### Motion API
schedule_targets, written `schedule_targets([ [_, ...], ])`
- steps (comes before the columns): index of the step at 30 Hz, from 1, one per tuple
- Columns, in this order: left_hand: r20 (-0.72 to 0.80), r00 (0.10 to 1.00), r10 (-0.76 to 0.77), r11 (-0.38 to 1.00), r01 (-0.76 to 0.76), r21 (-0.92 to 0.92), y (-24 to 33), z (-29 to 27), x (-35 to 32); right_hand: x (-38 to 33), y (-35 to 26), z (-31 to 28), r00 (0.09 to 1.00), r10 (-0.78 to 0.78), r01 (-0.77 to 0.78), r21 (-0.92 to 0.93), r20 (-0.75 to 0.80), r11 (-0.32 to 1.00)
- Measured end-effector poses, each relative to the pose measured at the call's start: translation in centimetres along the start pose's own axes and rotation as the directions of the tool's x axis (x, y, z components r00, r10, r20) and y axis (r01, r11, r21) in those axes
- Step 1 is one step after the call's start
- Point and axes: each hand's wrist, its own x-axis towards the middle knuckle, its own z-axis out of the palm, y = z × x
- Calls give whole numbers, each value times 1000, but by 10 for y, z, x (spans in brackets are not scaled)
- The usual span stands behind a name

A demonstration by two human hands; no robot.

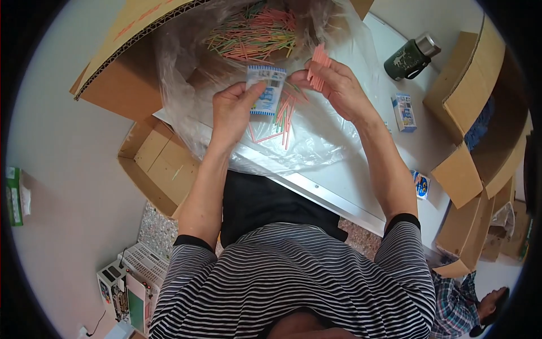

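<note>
My left hand point(230, 113) pinches a small flat white and blue packet point(270, 100) between thumb and fingers, over the clear plastic bag point(316, 141). To its right, my right hand point(344, 93) is closed round a bundle of thin pink sticks point(319, 62), which look like small straws or candy sticks. A few loose pink and green sticks point(287, 121) lie on the plastic below the packet. Beyond the hands is a large heap of pink, green and yellow sticks point(257, 37) inside the bag, which lines a big cardboard box point(121, 79) tipped toward me.
A shallow cardboard box point(152, 155) sits at the left. On the white table point(355, 183) at the right are a dark green flask point(411, 57), a blue and white packet point(403, 112) and another blue packet point(420, 185). Open cartons point(466, 107) line the far right; a person in a plaid shirt point(457, 308) is beyond.
</note>
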Motion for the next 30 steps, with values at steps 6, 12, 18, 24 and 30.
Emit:
schedule_targets([
  [6, 203, 961, 189, 916, -247, 316, -4, 1, -16, -3, -1, 8, 944, -329, 328, 67, 3, 942],
  [12, 283, 959, 25, 987, -69, 144, -1, 11, -26, -1, -2, 31, 858, -513, 502, 179, 19, 846],
  [18, 387, 916, -104, 991, 62, 117, -1, 12, -24, -5, -4, 47, 892, -447, 425, 210, 68, 881],
  [24, 369, 926, -86, 995, 58, 86, 0, 14, -24, -6, 6, 44, 926, -370, 351, 194, 71, 916],
  [30, 323, 946, 1, 995, -33, 94, -3, 14, -24, -3, 18, 41, 939, -341, 334, 106, 46, 936],
])
